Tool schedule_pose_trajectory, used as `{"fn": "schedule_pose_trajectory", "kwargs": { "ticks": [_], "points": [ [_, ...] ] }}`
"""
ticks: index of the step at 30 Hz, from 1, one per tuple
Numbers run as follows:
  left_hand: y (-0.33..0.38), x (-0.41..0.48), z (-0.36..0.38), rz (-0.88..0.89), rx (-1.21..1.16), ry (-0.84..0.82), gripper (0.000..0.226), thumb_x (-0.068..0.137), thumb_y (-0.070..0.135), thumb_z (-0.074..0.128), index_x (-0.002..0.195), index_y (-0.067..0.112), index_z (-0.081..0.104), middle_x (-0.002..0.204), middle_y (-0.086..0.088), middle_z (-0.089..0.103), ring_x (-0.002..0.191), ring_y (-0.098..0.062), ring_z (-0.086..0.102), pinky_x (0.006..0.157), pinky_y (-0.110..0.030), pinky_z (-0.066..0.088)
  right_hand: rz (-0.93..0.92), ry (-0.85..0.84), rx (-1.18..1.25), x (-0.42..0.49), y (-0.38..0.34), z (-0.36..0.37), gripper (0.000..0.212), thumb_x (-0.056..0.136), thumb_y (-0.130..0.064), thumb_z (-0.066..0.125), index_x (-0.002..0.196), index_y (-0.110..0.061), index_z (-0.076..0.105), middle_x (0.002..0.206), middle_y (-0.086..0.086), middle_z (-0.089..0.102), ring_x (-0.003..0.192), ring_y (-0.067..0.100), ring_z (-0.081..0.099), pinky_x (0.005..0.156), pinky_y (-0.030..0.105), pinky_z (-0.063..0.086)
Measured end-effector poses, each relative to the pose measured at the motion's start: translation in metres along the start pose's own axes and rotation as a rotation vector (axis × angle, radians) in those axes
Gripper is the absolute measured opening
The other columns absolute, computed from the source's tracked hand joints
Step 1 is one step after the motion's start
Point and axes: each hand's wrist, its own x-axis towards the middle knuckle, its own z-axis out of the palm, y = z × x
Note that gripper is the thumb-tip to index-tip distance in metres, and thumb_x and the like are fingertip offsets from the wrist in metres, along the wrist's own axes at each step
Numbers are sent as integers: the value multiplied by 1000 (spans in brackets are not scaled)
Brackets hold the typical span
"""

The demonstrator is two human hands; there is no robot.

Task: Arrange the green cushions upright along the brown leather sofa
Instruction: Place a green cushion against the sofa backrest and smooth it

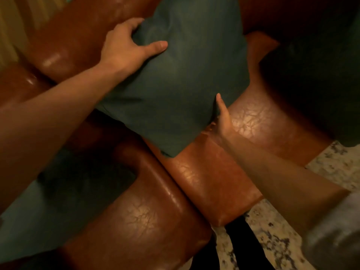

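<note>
A large green cushion (181,80) leans against the backrest of the brown leather sofa (206,184), its lower corner resting on the seat. My left hand (128,43) grips its upper left edge, fingers curled behind the edge and thumb across the front. My right hand (222,117) holds its lower right edge, with the fingers hidden behind the fabric. A second green cushion (319,80) stands in shadow at the right of the sofa. A third green cushion (64,199) lies at lower left beyond the sofa arm (144,217).
Speckled stone floor (272,238) shows at the lower right in front of the sofa. My dark trouser legs (237,240) stand close to the seat's front edge. A pale curtain or wall (17,22) fills the upper left corner.
</note>
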Motion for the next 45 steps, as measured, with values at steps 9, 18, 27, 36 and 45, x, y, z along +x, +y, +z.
{"fn": "schedule_pose_trajectory", "kwargs": {
  "ticks": [9,18,27,36,45],
  "points": [
    [38,29,21,48,-30,23,91,53,82,63,131,36,55,130,14,61,119,-8,57,103,-32,46,-42,76,121,-6,-43,1,57,89,-62,50,133,-25,53,101,-5,62,90,16,61,71,36,53],
    [39,42,25,13,1,23,91,48,84,63,127,40,56,130,10,62,121,-14,57,104,-37,45,-3,37,153,2,-48,-4,58,88,-61,53,134,-26,48,105,-6,58,94,15,59,75,41,53],
    [39,38,24,10,48,5,90,53,80,63,131,36,52,134,8,60,123,-16,56,106,-37,44,32,43,68,2,-53,-9,37,91,-62,46,103,-28,57,90,-5,57,72,12,59,69,37,48],
    [35,30,8,51,83,36,92,51,82,62,131,38,52,131,4,62,123,-19,56,107,-39,43,21,80,106,9,-27,7,91,57,-79,67,134,-32,53,131,-1,62,110,24,64,72,45,59],
    [26,19,11,50,114,61,84,60,75,64,132,35,51,133,-1,61,123,-25,56,105,-42,44,60,52,13,17,-24,0,111,42,-84,67,137,-30,49,137,-2,57,119,26,59,73,45,55]
  ]
}}
